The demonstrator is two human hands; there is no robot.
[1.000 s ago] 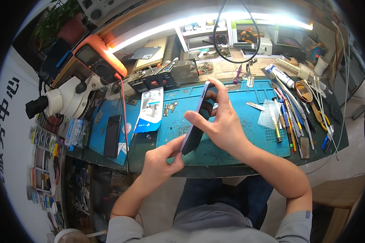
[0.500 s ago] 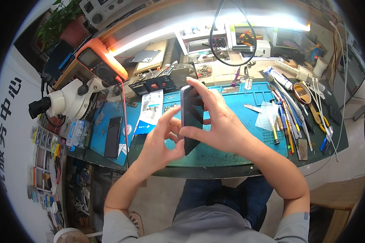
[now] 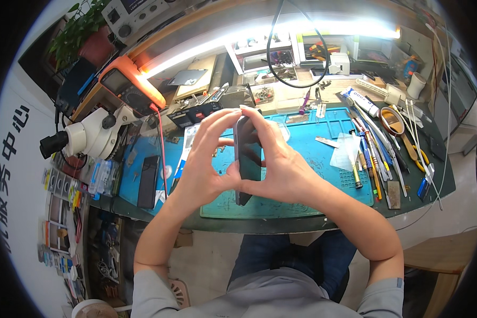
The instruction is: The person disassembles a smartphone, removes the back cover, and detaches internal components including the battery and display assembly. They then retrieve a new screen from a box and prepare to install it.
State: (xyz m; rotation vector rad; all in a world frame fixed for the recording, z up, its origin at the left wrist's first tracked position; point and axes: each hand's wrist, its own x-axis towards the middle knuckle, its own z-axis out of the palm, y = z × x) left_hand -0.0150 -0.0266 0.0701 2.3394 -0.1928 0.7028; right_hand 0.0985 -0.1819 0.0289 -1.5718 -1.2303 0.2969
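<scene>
I hold a dark phone (image 3: 249, 153) with a grey-purple edge upright on its side over the blue work mat (image 3: 318, 204). My left hand (image 3: 209, 164) grips it from the left, fingertips at its top end and thumb against its lower part. My right hand (image 3: 278, 164) closes round it from the right, fingers over the top end and thumb near the bottom. A white-and-blue paper packet (image 3: 188, 140) lies partly hidden behind my left hand. Another dark phone (image 3: 148, 180) lies to the left on the mat.
A microscope (image 3: 79, 138) and orange multimeter (image 3: 132, 87) stand left. Several tweezers, screwdrivers and pliers (image 3: 371, 159) lie along the mat's right. Behind are a black power unit (image 3: 196, 116), small drawers (image 3: 281, 53) and a hanging cable loop (image 3: 297, 85) under a strip light.
My left hand has risen along the phone, its fingers now reaching the top end. The phone has turned more upright and moved slightly left, with both hands now cupped round it.
</scene>
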